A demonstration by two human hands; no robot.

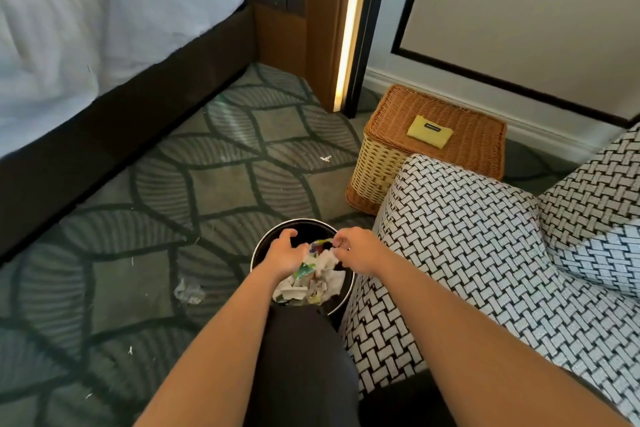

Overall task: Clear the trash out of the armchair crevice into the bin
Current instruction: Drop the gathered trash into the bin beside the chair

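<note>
Left hand [284, 251] and right hand [357, 252] over the bin [311, 222] beside the armchair [467, 236], trash [322, 282] heaped directly beneath, between them. Left loosely curled, empty; right curled at paper, grip unclear.

The trash [325, 279] is crumpled white paper mixed with glossy coloured wrappers, lying in a smooth, dark, faintly shiny bin [308, 227]. The armchair [467, 236] is covered in matt, weave-patterned cloth. The wicker basket [391, 156] stands on matt carpet [225, 184].
</note>
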